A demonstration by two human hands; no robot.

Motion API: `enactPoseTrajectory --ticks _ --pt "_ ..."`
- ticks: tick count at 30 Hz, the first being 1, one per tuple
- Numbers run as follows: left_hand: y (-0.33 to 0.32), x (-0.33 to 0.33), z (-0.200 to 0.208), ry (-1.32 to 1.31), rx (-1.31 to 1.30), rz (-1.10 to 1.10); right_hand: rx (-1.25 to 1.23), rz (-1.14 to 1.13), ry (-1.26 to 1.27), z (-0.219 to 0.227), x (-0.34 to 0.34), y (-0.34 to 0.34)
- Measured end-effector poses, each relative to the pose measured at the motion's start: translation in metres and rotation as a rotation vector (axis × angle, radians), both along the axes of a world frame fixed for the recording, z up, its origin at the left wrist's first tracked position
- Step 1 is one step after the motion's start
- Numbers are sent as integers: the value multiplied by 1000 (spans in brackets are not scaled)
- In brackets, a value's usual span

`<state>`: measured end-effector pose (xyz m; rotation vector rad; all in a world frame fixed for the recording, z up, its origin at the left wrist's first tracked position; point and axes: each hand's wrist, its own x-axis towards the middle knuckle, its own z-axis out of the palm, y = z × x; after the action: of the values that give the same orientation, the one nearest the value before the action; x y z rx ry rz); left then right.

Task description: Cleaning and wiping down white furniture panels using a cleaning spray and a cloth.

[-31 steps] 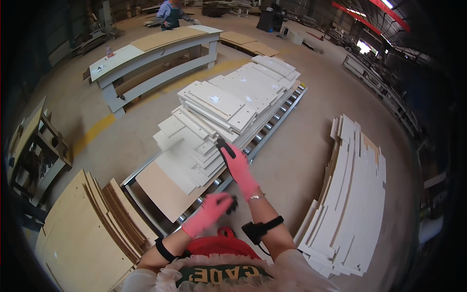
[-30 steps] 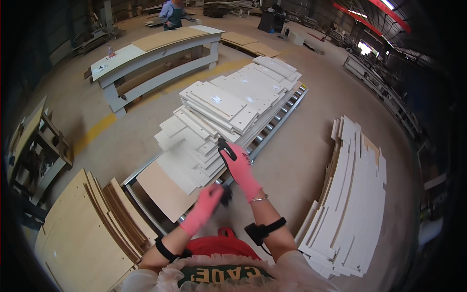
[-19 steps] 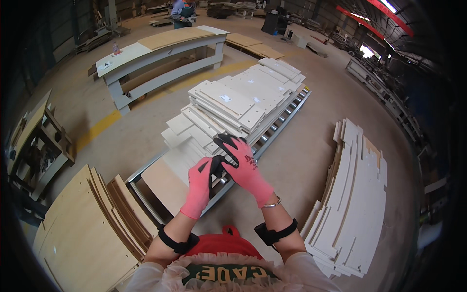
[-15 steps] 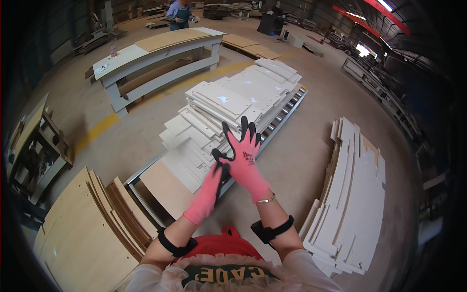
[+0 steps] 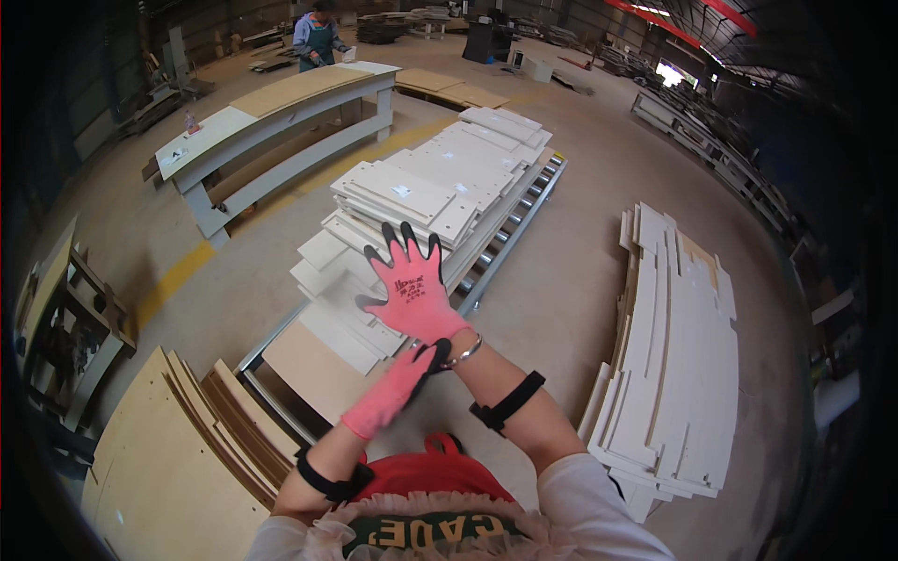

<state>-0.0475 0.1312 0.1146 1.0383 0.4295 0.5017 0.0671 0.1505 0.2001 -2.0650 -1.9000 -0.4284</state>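
The right grip is spread wide, back upward and holding nothing, inside a pink glove that reaches its wrist. The left grip is just below it at that wrist, dark fingertips drawn close together by the glove's cuff and the bracelet; whether they pinch the fabric I cannot tell. The step looks like settling the glove. To do it well, I would take the cuff itself, not the bracelet, and draw it evenly toward the elbow with the right fingers spread, so each tip seats fully. Best keep the right grip clear of the white boards beyond it and the rollers to its right.
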Motion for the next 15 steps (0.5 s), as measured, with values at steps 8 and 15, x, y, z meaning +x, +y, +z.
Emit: enactPoseTrajectory --ticks 8,15 --pt "12 -12 76 208 1367 249 -508 -9 -102 -44 2 4" --pt "8 -5 51 360 1257 226 -214 -155 -3733 -111 12 11"
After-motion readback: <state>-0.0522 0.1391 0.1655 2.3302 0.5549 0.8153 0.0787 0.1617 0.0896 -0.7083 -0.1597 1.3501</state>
